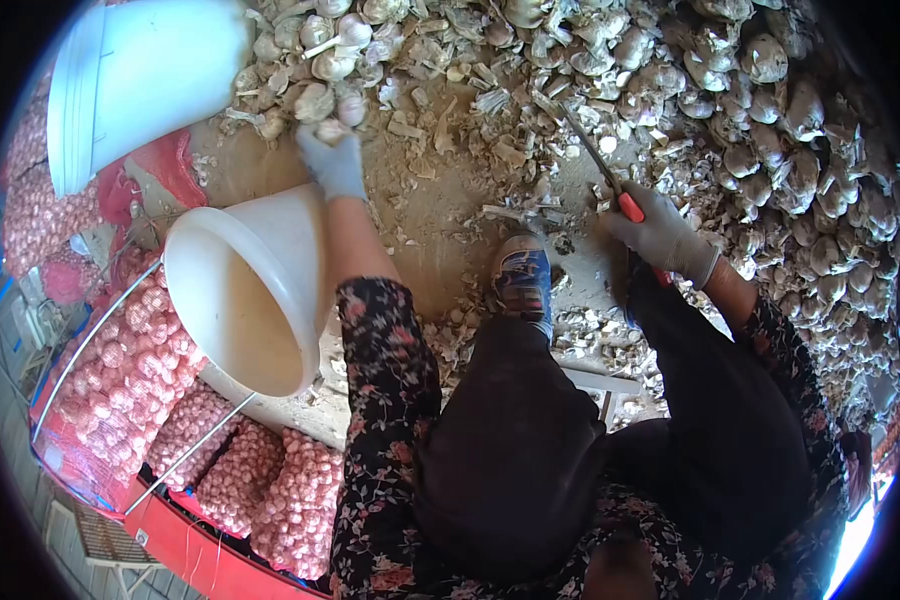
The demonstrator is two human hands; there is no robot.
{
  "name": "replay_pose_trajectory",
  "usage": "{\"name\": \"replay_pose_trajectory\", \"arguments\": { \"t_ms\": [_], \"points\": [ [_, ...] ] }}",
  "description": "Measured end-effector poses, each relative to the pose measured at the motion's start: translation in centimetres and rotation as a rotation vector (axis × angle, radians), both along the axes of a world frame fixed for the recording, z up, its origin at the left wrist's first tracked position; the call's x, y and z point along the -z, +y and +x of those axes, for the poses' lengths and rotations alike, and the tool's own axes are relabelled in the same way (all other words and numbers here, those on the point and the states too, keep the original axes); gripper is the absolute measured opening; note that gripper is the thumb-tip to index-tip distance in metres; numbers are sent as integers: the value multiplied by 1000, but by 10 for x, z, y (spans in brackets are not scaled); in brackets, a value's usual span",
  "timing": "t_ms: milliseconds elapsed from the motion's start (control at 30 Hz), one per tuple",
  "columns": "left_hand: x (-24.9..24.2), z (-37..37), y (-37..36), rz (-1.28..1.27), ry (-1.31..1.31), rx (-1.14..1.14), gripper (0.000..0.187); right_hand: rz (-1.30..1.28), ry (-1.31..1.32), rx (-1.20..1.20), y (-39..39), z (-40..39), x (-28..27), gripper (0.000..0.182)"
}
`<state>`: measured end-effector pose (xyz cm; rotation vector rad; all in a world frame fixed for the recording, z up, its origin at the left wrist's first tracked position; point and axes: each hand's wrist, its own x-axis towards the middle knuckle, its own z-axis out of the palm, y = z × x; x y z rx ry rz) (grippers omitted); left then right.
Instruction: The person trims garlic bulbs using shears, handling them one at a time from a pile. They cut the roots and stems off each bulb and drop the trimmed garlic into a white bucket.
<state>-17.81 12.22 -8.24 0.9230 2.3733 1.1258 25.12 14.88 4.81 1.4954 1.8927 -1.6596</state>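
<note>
My left hand (332, 165), in a pale glove, reaches to the near edge of the garlic pile, its fingers at a garlic bulb (332, 131). Whether they grip that bulb is hard to make out. More trimmed bulbs (352, 32) lie just beyond. On the right, my gloved right hand (660, 232) is closed around red-handled shears (630, 207), whose long dark blade points up and left over the scraps. Beside my left forearm a white bucket (315, 235) lies tipped on its side, its mouth toward the lower left; no garlic shows inside.
Untrimmed garlic (765, 60) is heaped along the top and right. A second white bucket (160, 80) leans at the upper left. Net sacks of garlic (300, 500) stand at the lower left beside a metal frame (195, 450). Dry scraps surround my shoe (523, 278).
</note>
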Motion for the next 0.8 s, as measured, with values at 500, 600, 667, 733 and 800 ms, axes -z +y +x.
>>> {"name": "replay_pose_trajectory", "arguments": {
  "t_ms": [500, 600, 667, 733, 800],
  "points": [
    [-91, 128, -18, -82, -427, 679, 63, 431, -47, -284, -24, 0, 4, 35],
    [-116, 152, -24, -67, -620, 621, 61, 398, -21, -243, -21, -5, -8, 45],
    [-130, 162, -26, -57, -793, 650, 58, 396, 33, -246, -20, -6, -5, 47],
    [-129, 166, -27, -65, -777, 692, 58, 340, 82, -265, -18, -13, -14, 53],
    [-129, 170, -26, -75, -764, 735, 58, 320, 46, -278, -12, -21, -26, 47]
  ]
}}
